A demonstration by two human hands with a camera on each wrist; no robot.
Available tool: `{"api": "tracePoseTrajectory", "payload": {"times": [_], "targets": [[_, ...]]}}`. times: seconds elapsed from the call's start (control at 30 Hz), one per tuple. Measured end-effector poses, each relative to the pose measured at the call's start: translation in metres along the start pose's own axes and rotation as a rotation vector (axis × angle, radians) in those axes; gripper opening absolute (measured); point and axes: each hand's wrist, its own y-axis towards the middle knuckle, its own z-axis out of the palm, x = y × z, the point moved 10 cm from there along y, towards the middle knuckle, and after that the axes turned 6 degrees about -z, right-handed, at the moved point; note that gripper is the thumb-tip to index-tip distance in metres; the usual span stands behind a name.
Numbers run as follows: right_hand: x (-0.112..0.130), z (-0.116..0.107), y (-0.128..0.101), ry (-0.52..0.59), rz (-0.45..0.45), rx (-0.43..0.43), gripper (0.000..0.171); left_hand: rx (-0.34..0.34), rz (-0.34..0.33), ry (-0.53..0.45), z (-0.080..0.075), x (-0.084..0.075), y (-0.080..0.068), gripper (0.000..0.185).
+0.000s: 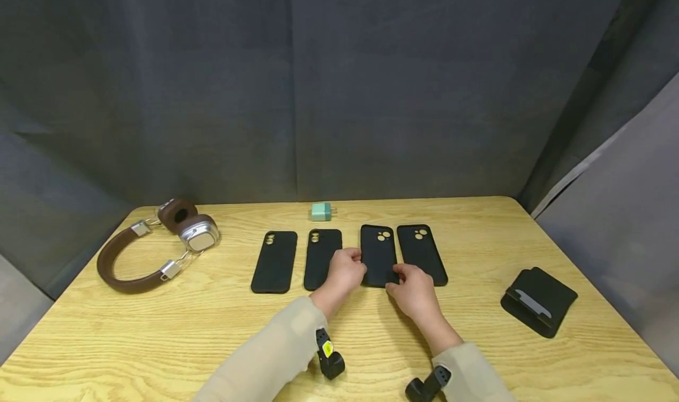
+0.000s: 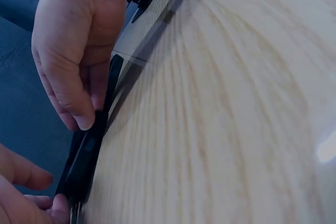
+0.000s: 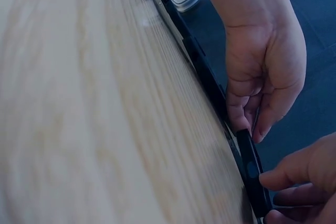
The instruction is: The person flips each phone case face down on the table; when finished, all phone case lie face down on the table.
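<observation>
Four black phone cases lie in a row. My left hand (image 1: pixel 347 269), fingers curled, holds the left edge of the third phone case (image 1: pixel 378 254). On that case's near right corner, my right hand (image 1: pixel 414 290) grips with thumb and fingers. The right wrist view shows the right thumb (image 3: pixel 286 174) against the thin side of the case (image 3: pixel 251 171). Partly behind the left hand lies the second phone case (image 1: pixel 320 257). The first phone case (image 1: pixel 274 262) is further left. Beside the right hand rests the fourth phone case (image 1: pixel 422 251).
Brown headphones (image 1: pixel 132 281) lie at the table's left. A mint green charger plug (image 1: pixel 320 211) sits near the back edge. To the right is a black card wallet (image 1: pixel 551 299) with a grey card in it. A dark curtain (image 1: pixel 318 95) hangs behind the wooden table.
</observation>
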Motion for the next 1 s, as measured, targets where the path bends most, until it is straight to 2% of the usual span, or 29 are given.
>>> {"api": "tracePoseTrajectory", "payload": {"times": [0.2, 0.37, 0.6, 0.8, 1.0], "targets": [[0.003, -0.003, 0.000, -0.017, -0.009, -0.004, 0.035, -0.009, -0.030, -0.064, -0.002, 0.002, 0.000, 0.037], [0.005, -0.004, -0.001, -0.011, -0.006, -0.004, 0.035, 0.019, -0.041, -0.107, -0.002, 0.004, 0.000, 0.036], [0.003, 0.001, 0.000, 0.041, 0.027, 0.013, 0.038, 0.022, -0.005, -0.115, -0.010, 0.003, 0.004, 0.034], [0.002, 0.011, 0.001, 0.143, 0.032, 0.037, 0.042, 0.025, 0.001, -0.115, -0.020, 0.001, 0.002, 0.034], [0.000, 0.020, 0.003, 0.267, 0.052, 0.054, 0.046, 0.030, 0.023, -0.105, -0.029, -0.004, -0.003, 0.022]]}}
